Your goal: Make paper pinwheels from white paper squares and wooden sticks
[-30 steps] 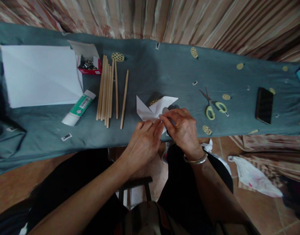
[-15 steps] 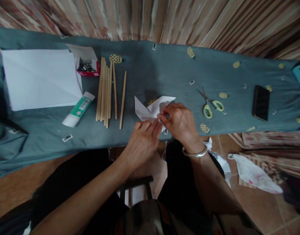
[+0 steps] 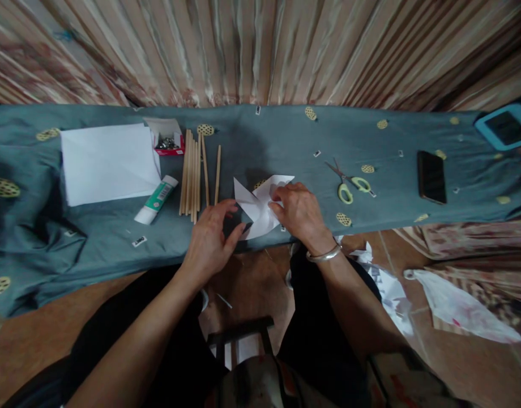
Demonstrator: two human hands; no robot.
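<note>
The folded white paper pinwheel shape lies at the near edge of the teal cloth-covered table — its long axis slants from upper right to lower left. The right hand pinches its centre fold, fingers together; the left hand, fingers spread and empty, sits just left of it, beside the bundle of pale wooden sticks. Open cloth lies beyond.

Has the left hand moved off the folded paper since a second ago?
Yes. The left hand has pulled away from the right hand, toward the wooden sticks; only its fingertips now touch the folded paper.
</note>
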